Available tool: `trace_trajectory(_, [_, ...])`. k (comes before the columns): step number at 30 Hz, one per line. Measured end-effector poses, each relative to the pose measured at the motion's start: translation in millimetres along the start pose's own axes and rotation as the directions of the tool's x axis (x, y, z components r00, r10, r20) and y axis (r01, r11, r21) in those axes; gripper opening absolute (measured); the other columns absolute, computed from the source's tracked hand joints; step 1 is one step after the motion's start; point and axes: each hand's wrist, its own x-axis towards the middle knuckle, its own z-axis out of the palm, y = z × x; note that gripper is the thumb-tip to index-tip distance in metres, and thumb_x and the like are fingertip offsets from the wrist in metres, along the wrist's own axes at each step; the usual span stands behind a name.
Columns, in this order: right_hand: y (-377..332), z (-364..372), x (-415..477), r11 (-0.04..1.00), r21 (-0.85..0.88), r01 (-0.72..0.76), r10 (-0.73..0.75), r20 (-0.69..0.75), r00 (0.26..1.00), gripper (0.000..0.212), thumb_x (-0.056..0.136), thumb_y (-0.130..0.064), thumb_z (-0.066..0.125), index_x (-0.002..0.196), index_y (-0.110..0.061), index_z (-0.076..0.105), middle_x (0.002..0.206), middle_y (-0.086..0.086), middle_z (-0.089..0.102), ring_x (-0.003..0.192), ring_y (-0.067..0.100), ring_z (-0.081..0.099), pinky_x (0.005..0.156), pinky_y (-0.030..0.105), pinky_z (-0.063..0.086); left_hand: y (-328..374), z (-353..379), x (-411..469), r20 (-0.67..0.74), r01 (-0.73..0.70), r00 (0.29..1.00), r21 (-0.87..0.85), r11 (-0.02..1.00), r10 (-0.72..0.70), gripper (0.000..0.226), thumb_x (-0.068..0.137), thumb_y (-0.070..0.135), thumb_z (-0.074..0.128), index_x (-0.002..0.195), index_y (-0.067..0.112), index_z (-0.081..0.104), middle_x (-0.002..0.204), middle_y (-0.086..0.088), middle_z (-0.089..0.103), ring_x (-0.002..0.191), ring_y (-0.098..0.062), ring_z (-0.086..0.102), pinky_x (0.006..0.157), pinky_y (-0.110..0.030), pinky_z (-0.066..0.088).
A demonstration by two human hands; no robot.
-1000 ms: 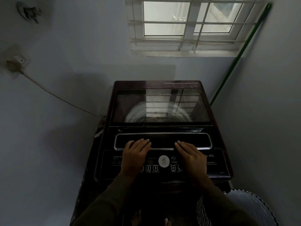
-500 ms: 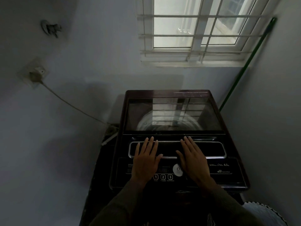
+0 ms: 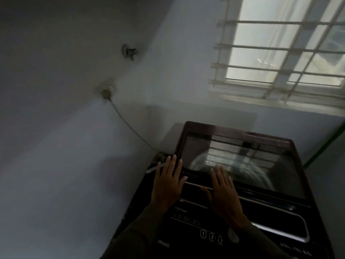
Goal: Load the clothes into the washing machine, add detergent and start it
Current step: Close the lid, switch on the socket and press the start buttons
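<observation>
both hands flat, fingers straight, holding nothing: left hand at the near-left corner of the lid, right hand on its near edge. washer sits lower right under the window, lid down. plug on the left wall.

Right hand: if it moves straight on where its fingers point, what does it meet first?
Probably the glass lid of the washing machine: the right hand is flat, fingertips at the lid's front edge. Whether it touches the glass is unclear.
</observation>
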Motion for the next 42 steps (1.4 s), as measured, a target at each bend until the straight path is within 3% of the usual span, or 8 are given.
trace_trajectory(4, [-17, -1, 39, 0.994, 0.012, 0.109, -0.109, 0.044, 0.993, 0.089, 0.094, -0.071, 0.012, 0.148, -0.005, 0.039, 0.157, 0.016, 0.032, 0.147, 0.029, 0.025, 0.111, 0.051, 0.038, -37, -22, 11, 0.008, 0.155, 0.988, 0.057, 0.986, -0.156, 0.061, 0.096, 0.05, 0.035, 0.144, 0.015, 0.05, 0.153, -0.01, 0.043, 0.141, -0.03, 0.041, 0.108, -0.056, 0.037])
trace_trajectory(11, [-76, -20, 109, 0.95, 0.078, 0.303, -0.304, -0.001, 0.953, 0.101, 0.08, -0.076, 0.002, 0.156, -0.01, 0.017, 0.165, 0.006, 0.006, 0.15, 0.018, -0.006, 0.121, 0.041, 0.015, -114, -87, 17, -0.111, 0.282, 0.959, 0.247, 0.927, -0.262, 0.062, 0.099, 0.051, 0.032, 0.147, 0.013, 0.045, 0.157, -0.011, 0.036, 0.146, -0.028, 0.033, 0.114, -0.055, 0.027])
trace_trajectory(17, [-153, -38, 179, 0.919, 0.114, 0.377, -0.373, -0.053, 0.926, 0.091, 0.086, -0.066, 0.014, 0.155, -0.008, 0.022, 0.162, 0.012, 0.018, 0.151, 0.025, 0.012, 0.119, 0.039, 0.02, -196, -141, 57, -0.133, 0.314, 0.949, 0.362, 0.878, -0.285, 0.068, 0.102, 0.057, 0.016, 0.153, 0.015, 0.03, 0.162, -0.011, 0.023, 0.15, -0.028, 0.02, 0.118, -0.053, 0.013])
trace_trajectory(22, [-216, -50, 234, 0.876, 0.247, 0.415, -0.401, -0.105, 0.91, 0.12, 0.07, -0.088, -0.013, 0.157, -0.01, 0.013, 0.164, 0.01, 0.01, 0.152, 0.023, 0.006, 0.121, 0.035, 0.014, -252, -175, 97, -0.084, 0.274, 0.961, 0.445, 0.853, -0.265, 0.071, 0.101, 0.059, 0.015, 0.15, 0.013, 0.037, 0.159, -0.013, 0.03, 0.148, -0.03, 0.026, 0.117, -0.058, 0.017])
trace_trajectory(26, [-256, -57, 268, 0.863, 0.29, 0.413, -0.402, -0.099, 0.91, 0.083, 0.099, -0.06, 0.03, 0.157, -0.01, 0.0, 0.165, 0.008, 0.0, 0.152, 0.02, -0.002, 0.123, 0.035, 0.012, -291, -186, 126, -0.036, 0.225, 0.969, 0.535, 0.814, -0.245, 0.074, 0.099, 0.061, 0.012, 0.148, 0.014, 0.042, 0.158, -0.013, 0.033, 0.147, -0.031, 0.029, 0.118, -0.061, 0.018])
trace_trajectory(33, [-316, -46, 332, 0.82, 0.435, 0.372, -0.378, -0.077, 0.923, 0.084, 0.1, -0.05, 0.044, 0.156, -0.008, -0.001, 0.165, 0.007, 0.002, 0.152, 0.022, 0.001, 0.123, 0.041, 0.015, -349, -180, 153, 0.017, 0.133, 0.982, 0.635, 0.761, -0.186, 0.072, 0.09, 0.06, 0.035, 0.14, 0.011, 0.054, 0.151, -0.016, 0.045, 0.141, -0.035, 0.039, 0.112, -0.062, 0.024])
trace_trajectory(37, [-344, -23, 371, 0.748, 0.581, 0.319, -0.346, -0.069, 0.936, 0.087, 0.091, -0.054, 0.055, 0.155, -0.014, 0.011, 0.159, 0.007, 0.025, 0.146, 0.028, 0.025, 0.113, 0.05, 0.037, -373, -167, 158, 0.017, 0.091, 0.991, 0.663, 0.743, -0.136, 0.075, 0.09, 0.059, 0.027, 0.142, 0.01, 0.051, 0.153, -0.017, 0.04, 0.143, -0.036, 0.036, 0.114, -0.059, 0.02])
trace_trajectory(42, [-374, -10, 404, 0.63, 0.706, 0.323, -0.373, -0.089, 0.923, 0.082, 0.082, -0.053, 0.066, 0.146, -0.018, 0.029, 0.141, 0.003, 0.044, 0.127, 0.021, 0.047, 0.099, 0.037, 0.052, -398, -159, 154, 0.014, 0.029, 0.998, 0.714, 0.7, -0.056, 0.074, 0.094, 0.06, 0.04, 0.148, 0.009, 0.041, 0.16, -0.016, 0.025, 0.15, -0.033, 0.02, 0.12, -0.055, 0.009])
